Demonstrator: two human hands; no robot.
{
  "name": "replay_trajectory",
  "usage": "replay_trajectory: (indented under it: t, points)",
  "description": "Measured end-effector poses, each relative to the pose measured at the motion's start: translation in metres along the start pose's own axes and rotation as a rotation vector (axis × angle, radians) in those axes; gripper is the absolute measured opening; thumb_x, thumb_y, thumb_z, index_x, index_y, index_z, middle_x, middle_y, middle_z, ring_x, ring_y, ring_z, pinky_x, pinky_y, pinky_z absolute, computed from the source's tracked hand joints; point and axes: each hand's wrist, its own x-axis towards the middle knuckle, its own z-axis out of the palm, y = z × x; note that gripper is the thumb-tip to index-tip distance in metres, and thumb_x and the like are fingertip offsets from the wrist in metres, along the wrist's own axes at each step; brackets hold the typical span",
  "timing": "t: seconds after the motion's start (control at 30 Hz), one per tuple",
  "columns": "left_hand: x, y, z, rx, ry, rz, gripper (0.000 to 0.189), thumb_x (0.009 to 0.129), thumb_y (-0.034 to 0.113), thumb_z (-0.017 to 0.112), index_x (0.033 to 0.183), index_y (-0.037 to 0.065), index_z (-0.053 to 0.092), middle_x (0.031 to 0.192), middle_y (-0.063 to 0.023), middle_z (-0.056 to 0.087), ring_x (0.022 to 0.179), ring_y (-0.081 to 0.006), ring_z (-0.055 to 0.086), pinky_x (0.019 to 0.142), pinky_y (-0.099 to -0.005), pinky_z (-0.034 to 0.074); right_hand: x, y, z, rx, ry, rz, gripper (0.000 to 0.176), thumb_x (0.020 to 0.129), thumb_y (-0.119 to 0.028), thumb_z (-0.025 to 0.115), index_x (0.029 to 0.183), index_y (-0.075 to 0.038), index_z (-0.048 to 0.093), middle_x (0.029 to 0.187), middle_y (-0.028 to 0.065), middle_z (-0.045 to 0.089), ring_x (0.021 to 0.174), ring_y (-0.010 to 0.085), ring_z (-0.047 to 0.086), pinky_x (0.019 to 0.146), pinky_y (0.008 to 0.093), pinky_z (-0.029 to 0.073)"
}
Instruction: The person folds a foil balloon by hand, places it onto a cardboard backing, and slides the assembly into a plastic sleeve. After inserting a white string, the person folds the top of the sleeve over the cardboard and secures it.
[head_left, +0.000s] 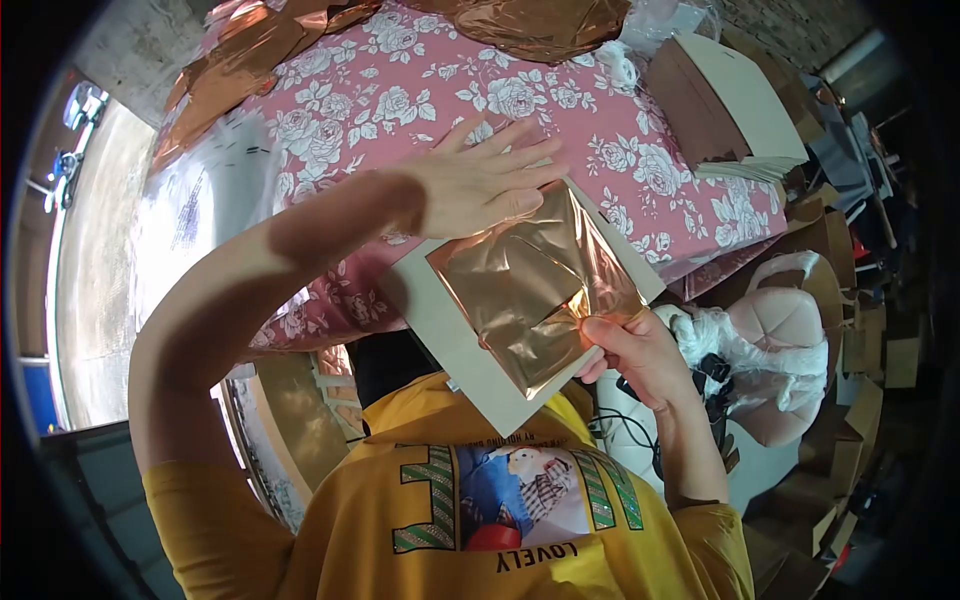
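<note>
Over the near edge of the pink rose-print tablecloth [400, 95], I am holding a cream board [432, 325] with a copper-coloured foil sheet [520, 285] lying on it, its near corner pointing down toward my yellow shirt [345, 500]. My right hand [632, 355] is clamping the foil and board at their right side, the thumb pressing on top of the foil and the fingers curling underneath. My left hand [490, 175] is spreading flat, fingers apart and gripping nothing, and is covering the far end of the foil; I cannot tell how firmly it is touching. The foil is creasing and shining near my right thumb, and the pale board is showing beyond it on the left and along the upper right.

Farther back, loose copper foil [540, 28] is lying on the cloth, and a stack of boards [728, 110] is sitting at the right. Clear plastic [205, 190] is glaring at the left, and a padded chair [775, 330] is standing beyond my right wrist.
</note>
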Motion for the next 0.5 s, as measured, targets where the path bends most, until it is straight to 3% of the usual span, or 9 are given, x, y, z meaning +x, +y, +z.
replay_trajectory:
  t: [0.2, 0.3, 0.37, 0.5]
  points:
    - [0.003, -0.001, 0.001, -0.135, 0.057, -0.037, 0.06, 0.099, 0.057, 0.01, 0.152, 0.031, 0.013, 0.16, 0.0007, 0.009, 0.147, -0.0226, 0.0, 0.118, -0.0503, -0.003, 0.01, -0.004, 0.002, -0.032, -0.033, 0.029, 0.026, 0.093, -0.019, 0.062, 0.099, 0.007, 0.063, 0.09, 0.0108, 0.064, 0.07, 0.021, 0.069, 0.062, 0.0273, 0.057]
    - [0.008, -0.008, 0.001, -0.058, 0.075, 0.003, 0.058, 0.099, 0.055, 0.01, 0.151, 0.031, 0.02, 0.159, 0.0011, 0.013, 0.147, -0.0224, 0.004, 0.118, -0.0497, 0.0, 0.008, -0.004, 0.001, -0.021, -0.043, 0.015, 0.026, 0.093, -0.019, 0.062, 0.104, 0.005, 0.062, 0.091, 0.0096, 0.063, 0.07, 0.0205, 0.068, 0.062, 0.0274, 0.057]
    - [0.009, -0.013, 0.001, 0.016, 0.05, 0.039, 0.057, 0.1, 0.054, 0.01, 0.151, 0.032, 0.023, 0.159, 0.0013, 0.014, 0.147, -0.0221, 0.006, 0.118, -0.0495, 0.0, 0.006, -0.005, 0.005, -0.002, 0.0, -0.004, 0.017, 0.092, -0.016, 0.061, 0.099, -0.001, 0.064, 0.079, 0.0101, 0.068, 0.064, 0.0165, 0.067, 0.056, 0.0266, 0.057]
    - [0.009, -0.018, 0.003, 0.049, 0.073, 0.046, 0.053, 0.101, 0.051, 0.01, 0.149, 0.036, 0.026, 0.159, 0.002, 0.016, 0.147, -0.0215, 0.009, 0.118, -0.0498, 0.003, 0.005, -0.005, 0.002, 0.012, -0.018, 0.001, 0.018, 0.092, -0.017, 0.062, 0.1, -0.001, 0.064, 0.08, 0.0092, 0.068, 0.065, 0.0163, 0.067, 0.057, 0.0264, 0.057]
